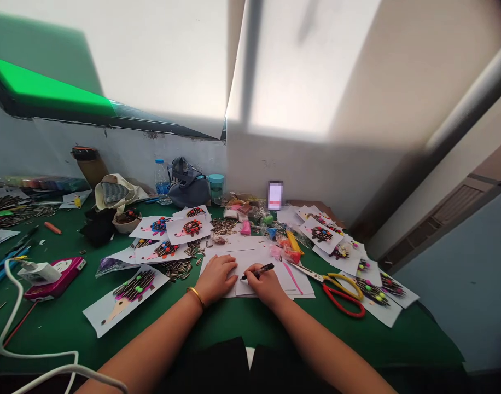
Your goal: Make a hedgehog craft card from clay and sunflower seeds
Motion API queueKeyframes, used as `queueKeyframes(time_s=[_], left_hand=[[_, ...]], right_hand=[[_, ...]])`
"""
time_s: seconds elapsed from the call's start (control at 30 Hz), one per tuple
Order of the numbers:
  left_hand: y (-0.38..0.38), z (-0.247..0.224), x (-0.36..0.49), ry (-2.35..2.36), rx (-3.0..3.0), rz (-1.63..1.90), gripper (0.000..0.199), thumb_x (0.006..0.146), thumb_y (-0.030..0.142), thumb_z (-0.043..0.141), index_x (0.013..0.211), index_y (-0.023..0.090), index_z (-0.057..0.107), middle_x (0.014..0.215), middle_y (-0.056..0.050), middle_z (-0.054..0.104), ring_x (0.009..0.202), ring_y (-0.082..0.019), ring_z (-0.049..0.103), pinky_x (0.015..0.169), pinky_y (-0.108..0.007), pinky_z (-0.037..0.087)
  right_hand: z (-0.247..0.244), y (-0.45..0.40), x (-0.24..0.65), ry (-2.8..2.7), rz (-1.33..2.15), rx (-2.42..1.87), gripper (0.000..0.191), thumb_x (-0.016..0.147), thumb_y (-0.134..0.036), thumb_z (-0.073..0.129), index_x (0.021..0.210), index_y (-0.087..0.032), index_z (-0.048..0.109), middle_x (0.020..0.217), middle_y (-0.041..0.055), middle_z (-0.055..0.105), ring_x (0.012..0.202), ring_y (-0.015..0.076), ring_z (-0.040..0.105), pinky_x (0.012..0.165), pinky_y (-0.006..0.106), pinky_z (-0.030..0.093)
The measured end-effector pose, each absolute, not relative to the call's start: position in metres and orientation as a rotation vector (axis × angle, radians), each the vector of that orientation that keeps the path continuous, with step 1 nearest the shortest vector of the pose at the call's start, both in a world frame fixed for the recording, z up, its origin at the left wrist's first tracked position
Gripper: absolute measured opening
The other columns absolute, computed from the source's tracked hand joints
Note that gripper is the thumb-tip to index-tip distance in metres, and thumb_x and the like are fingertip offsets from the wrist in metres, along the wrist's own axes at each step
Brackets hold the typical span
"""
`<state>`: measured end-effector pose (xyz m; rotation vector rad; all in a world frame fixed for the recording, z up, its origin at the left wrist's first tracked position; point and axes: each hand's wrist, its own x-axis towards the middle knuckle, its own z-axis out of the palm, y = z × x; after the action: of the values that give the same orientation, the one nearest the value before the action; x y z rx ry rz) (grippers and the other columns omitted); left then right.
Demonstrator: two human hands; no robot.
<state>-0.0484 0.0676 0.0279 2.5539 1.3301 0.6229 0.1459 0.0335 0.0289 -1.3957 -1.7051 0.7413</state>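
My right hand [267,285] grips a black pen [264,270], its tip down at a sheet of white paper [250,256]. Fingers stretched out, my left hand [216,278] lies flat on the same paper, just left of the pen, holding nothing. A gold bangle [196,297] circles the left wrist. More sheets lie underneath, one with a pink stroke [293,278] on it. Right of the paper rest scissors [344,300] with red and yellow handles. Sunflower seeds [177,270] are scattered to the left, beside a hedgehog picture [132,290] made of seeds and coloured dots.
More hedgehog cards [190,229] lie at left, and another pile [322,235] at right. Behind the paper are clay packets [289,249] and a propped phone [275,196]. A bottle [162,183], grey bag [187,186] and jar [216,189] stand by the wall. A white cable [13,312] runs left.
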Motion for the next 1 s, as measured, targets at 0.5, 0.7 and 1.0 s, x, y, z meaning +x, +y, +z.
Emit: queueKeyframes(time_s=[0.5,0.7,1.0], left_hand=[[0.0676,0.0298,-0.0480,1.341,2.557,0.588,0.034,0.081,0.029,0.064,0.115,0.023,0.066,0.130,-0.009,0.061,0.125,-0.027,0.051,0.114,-0.053,0.027],[0.0677,0.0296,-0.0480,1.342,2.561,0.585,0.034,0.081,0.029,0.065,0.115,0.024,0.066,0.130,-0.008,0.061,0.125,-0.027,0.051,0.114,-0.052,0.027],[0.0679,0.0278,-0.0485,1.335,2.570,0.594,0.034,0.082,0.030,0.065,0.115,0.024,0.066,0.129,-0.008,0.062,0.125,-0.027,0.051,0.114,-0.052,0.027]], right_hand=[[0.0301,0.0341,0.1467,-1.695,0.714,-1.447,0.019,0.081,-0.027,0.051,0.076,-0.022,0.068,0.075,0.0023,0.070,0.071,0.0190,0.062,0.067,0.028,0.043],[0.0307,0.0348,0.1473,-1.668,0.680,-1.461,0.021,0.083,-0.028,0.048,0.077,-0.021,0.066,0.078,0.0022,0.070,0.076,0.0189,0.063,0.070,0.028,0.043],[0.0346,0.0335,0.1507,-1.659,0.748,-1.423,0.024,0.084,-0.031,0.045,0.080,-0.020,0.066,0.080,0.0018,0.070,0.077,0.0171,0.064,0.071,0.026,0.046]])
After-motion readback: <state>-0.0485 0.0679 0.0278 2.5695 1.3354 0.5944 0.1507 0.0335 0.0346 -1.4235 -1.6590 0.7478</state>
